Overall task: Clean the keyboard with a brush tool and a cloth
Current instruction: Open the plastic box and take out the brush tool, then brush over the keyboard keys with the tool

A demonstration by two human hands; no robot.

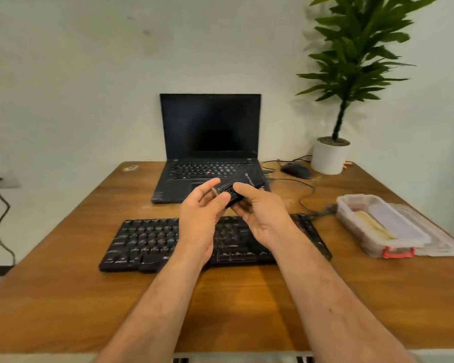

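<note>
Both hands raised over the keyboard (147, 239), holding the brush tool (230, 196).
Forearms reach forward; the right hand (262, 213) grips the tool's dark body, the left hand (202, 213) pinches its pale tip with thumb and forefinger. Laptop (210, 142) behind, box (378, 226) to the right.

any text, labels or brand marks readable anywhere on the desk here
White print on the dark cloth draped over the black laptop: blurred, unreadable.
Key legends on the black external keyboard: too small and blurred.
Laptop key legends: too small.
Small black brush tool held by both hands: no readable marking.
Clear plastic box with red latch: none visible.
</note>
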